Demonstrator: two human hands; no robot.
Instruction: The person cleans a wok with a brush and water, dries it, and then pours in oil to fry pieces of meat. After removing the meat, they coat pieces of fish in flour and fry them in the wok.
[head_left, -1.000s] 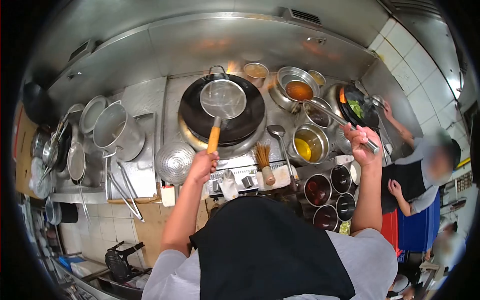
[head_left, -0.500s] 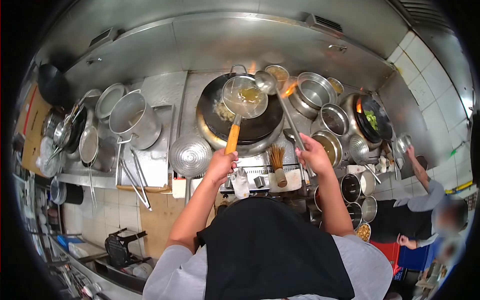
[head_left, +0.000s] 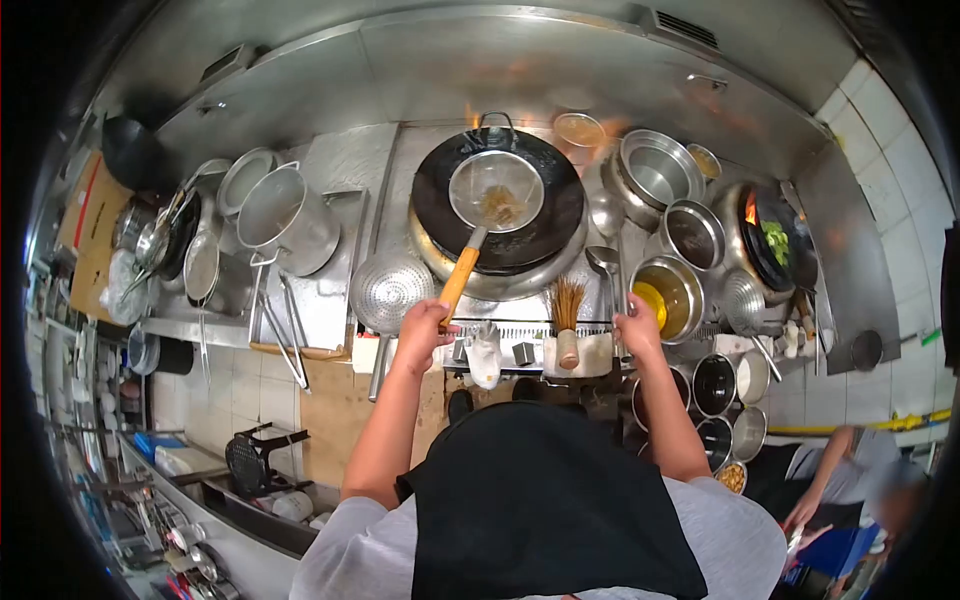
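My left hand (head_left: pixel 428 332) is closed on the yellow wooden handle of a round mesh strainer (head_left: pixel 497 192). The strainer is over the black wok (head_left: pixel 558 200), with a small brownish clump in its mesh. My right hand (head_left: pixel 637 330) grips the long handle of a metal ladle (head_left: pixel 605 213), whose bowl is to the right of the wok. Beside that hand, a metal pot (head_left: pixel 684 300) holds yellow liquid. A bamboo brush (head_left: pixel 567 345) stands between my hands, and a second ladle (head_left: pixel 602 258) lies near the first.
A perforated skimmer (head_left: pixel 390 292) and a large pot (head_left: pixel 315 235) are at the left. Another wok (head_left: pixel 745 240) with flames and green vegetables (head_left: pixel 775 242) stands at the right. A co-worker (head_left: pixel 835 475) is at the lower right. Several pots line the right counter.
The ladle has moved from over the wok's edge down to its right. Liquid seen in the strainer is gone, leaving a brownish clump. The co-worker's raised arm has come down.
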